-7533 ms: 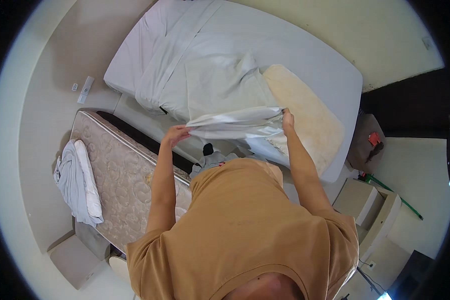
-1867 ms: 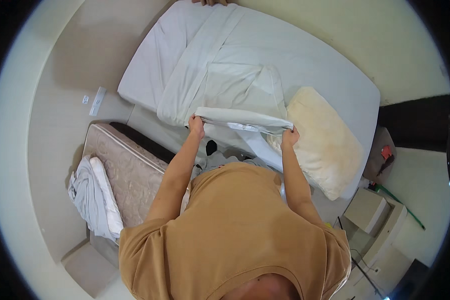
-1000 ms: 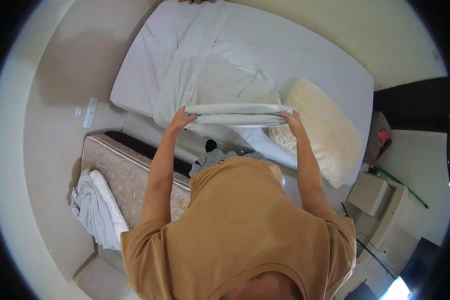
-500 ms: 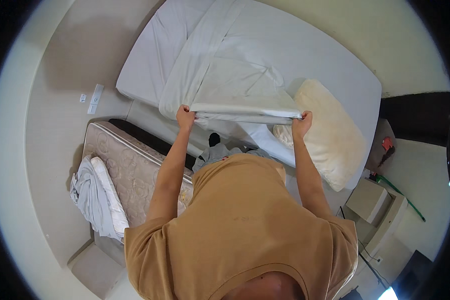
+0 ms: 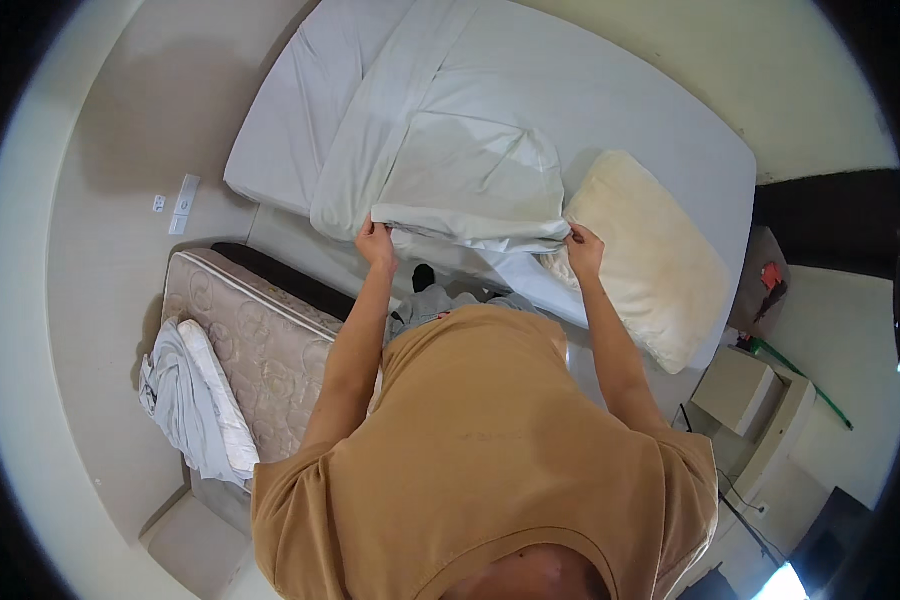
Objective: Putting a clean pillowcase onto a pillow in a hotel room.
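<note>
Between my two hands a white pillowcase (image 5: 478, 180) stretches over the near edge of the bed. Most of it lies fairly flat on the sheet, its near edge folded over and a little slack. At that edge's left corner, my left hand (image 5: 375, 243) is closed on the cloth. Fingers and thumb of my right hand (image 5: 584, 250) pinch the right corner, just in front of the pillow. The cream, uncovered pillow (image 5: 650, 260) rests at the right of the bed, apart from the main part of the pillowcase.
A white-sheeted bed (image 5: 610, 90) spans the far side, with a loosely folded white sheet (image 5: 365, 150) across it. To my left lies a beige quilted mattress (image 5: 240, 330) with grey and white bedding (image 5: 185, 400) on it. A small cabinet (image 5: 735, 390) stands at the right.
My right hand has moved left, nearer my left hand. The pillowcase's held edge has gone from taut to slack, and its upper part lies flatter on the bed.
</note>
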`<state>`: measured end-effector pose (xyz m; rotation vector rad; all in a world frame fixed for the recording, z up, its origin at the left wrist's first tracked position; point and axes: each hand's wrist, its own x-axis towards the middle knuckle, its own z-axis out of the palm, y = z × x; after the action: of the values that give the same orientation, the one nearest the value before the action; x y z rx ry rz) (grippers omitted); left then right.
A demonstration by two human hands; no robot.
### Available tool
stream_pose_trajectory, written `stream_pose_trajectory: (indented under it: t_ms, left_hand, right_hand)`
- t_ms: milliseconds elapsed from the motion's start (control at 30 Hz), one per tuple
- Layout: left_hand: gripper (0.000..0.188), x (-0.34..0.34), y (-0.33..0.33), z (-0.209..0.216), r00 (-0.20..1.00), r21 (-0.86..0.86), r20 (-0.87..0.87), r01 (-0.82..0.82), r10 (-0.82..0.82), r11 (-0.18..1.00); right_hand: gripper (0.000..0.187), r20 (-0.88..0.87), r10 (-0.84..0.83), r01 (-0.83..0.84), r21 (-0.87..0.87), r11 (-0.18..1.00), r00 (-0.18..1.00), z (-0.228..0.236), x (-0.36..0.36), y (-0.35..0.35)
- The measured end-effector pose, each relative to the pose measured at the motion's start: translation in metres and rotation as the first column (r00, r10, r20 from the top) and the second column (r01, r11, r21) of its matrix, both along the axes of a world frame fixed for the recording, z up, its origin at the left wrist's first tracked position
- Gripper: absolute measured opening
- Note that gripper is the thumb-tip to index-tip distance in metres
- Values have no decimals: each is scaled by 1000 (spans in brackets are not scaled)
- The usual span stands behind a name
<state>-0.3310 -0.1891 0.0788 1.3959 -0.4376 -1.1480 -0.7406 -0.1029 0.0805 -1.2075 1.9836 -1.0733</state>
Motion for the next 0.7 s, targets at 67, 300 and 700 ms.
stream_pose_trajectory:
  t_ms: [67, 300, 700]
  left_hand:
    - [31, -5, -1, 3, 998, -26, -21, -53, 53, 998]
    - [27, -3, -20, 16, 920, 232, 300, 185, -251, 955]
    - [50, 20, -59, 89, 764, 233, -583, 482, -275, 845]
  right_hand:
    - [24, -44, -64, 64, -3, 998, 997, -1, 5, -2]
    - [27, 152, -178, 174, 42, 984, 972, -19, -6, -25]
    - [55, 919, -313, -198, 362, 911, 239, 23, -28, -65]
